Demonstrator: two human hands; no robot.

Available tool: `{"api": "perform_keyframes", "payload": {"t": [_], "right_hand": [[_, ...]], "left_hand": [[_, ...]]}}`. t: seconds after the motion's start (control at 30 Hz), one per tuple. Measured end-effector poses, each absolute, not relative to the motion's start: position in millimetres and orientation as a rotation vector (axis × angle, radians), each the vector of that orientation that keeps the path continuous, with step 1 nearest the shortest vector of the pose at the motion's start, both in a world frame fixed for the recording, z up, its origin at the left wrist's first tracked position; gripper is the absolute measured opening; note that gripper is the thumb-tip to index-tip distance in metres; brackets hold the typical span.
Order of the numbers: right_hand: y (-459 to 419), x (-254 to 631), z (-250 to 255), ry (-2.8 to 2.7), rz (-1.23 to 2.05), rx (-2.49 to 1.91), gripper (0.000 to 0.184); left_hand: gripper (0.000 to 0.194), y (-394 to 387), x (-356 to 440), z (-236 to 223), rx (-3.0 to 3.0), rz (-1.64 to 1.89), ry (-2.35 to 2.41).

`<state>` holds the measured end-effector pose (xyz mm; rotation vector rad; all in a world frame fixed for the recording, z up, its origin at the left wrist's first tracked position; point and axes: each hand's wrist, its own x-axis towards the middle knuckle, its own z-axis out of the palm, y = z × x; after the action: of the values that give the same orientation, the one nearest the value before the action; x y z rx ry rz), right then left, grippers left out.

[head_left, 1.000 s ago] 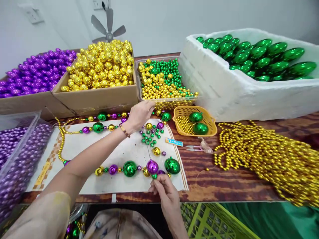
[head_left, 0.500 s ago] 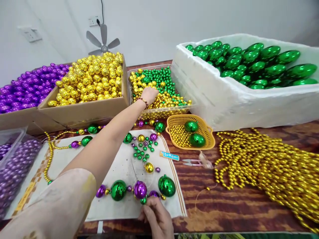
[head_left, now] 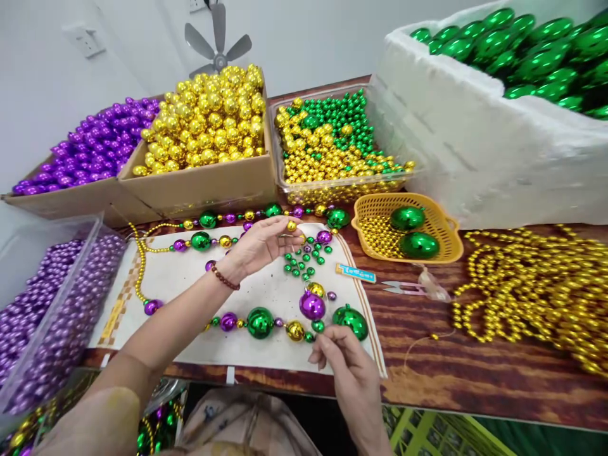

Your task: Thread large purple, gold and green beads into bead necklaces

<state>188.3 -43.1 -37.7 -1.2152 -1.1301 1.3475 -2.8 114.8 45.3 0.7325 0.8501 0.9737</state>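
Note:
My left hand (head_left: 261,246) hovers over the white cloth (head_left: 190,285), its fingertips pinching a small gold bead (head_left: 291,225). My right hand (head_left: 349,367) is at the cloth's near edge, fingers pinched at the end of a bead strand (head_left: 266,323) of gold, green and purple balls. A large purple ball (head_left: 312,305) and a small green bead (head_left: 318,325) sit just above that hand. A big green ball (head_left: 350,320) lies right beside it. Loose small green beads (head_left: 301,259) lie scattered between the two hands.
Behind the cloth stand a clear tub of gold and green beads (head_left: 332,145), a cardboard box of gold balls (head_left: 209,126) and one of purple balls (head_left: 90,145). A yellow basket (head_left: 375,209) holds two green balls. A foam box (head_left: 475,139), gold bead strands (head_left: 536,291), snips (head_left: 403,288) and a purple-bead tub (head_left: 42,310) surround it.
My left hand has drawn back from the clear tub to above the cloth, now with a gold bead in its fingertips. My right hand stays at the strand's end.

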Motion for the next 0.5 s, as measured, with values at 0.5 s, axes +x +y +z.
{"api": "perform_keyframes", "payload": {"t": [0.5], "right_hand": [[-40, 190, -25, -1.204, 1.293, -1.252, 0.027]], "left_hand": [[0.011, 79, -16, 28, 0.570, 1.031, 0.761]]}}
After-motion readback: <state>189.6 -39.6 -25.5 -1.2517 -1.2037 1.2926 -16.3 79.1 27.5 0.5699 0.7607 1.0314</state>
